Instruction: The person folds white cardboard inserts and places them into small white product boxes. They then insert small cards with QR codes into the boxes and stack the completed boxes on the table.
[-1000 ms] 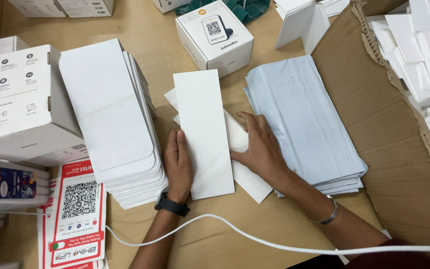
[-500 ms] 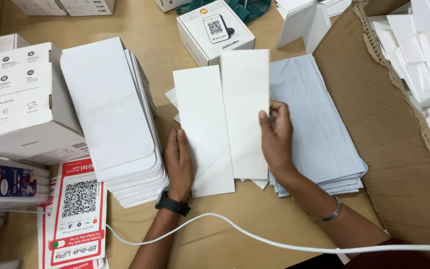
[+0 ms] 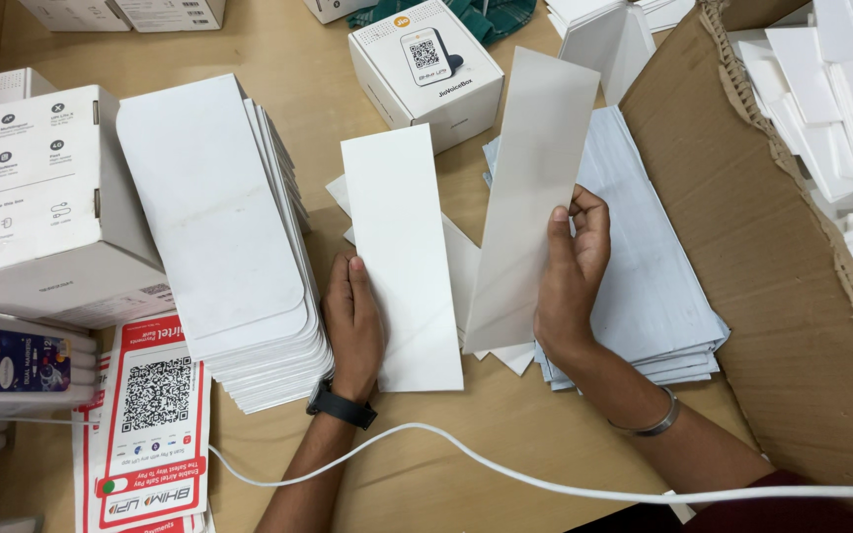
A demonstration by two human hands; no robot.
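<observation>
Two white card sheets are in play on the wooden table (image 3: 278,39). The left hand (image 3: 352,321) lies flat with fingers together, pressing the left edge of a white card (image 3: 402,257) that rests near the middle of the table on top of a few loose sheets. The right hand (image 3: 570,281) has a second, greyer-looking card (image 3: 530,197) raised and tilted off the table, thumb in front and fingers curled behind its right edge, clamped on its lower half.

Risk here, as a judgement: that raised card is held at one edge only, so it could bow or slip out of the grip and fan down onto the bluish stack of sheets (image 3: 644,266) lying right under the hand. The flat card could also skate sideways on the loose sheets if the left palm eases off.

A tall pile of round-cornered white cards (image 3: 214,212) stands just beside the left hand, and a white cable (image 3: 505,476) runs along the near edge across both wrists; a sleeve catching it could drag it. A printed white box (image 3: 426,71) sits toward the far edge, a torn cardboard carton (image 3: 762,247) at the right.
</observation>
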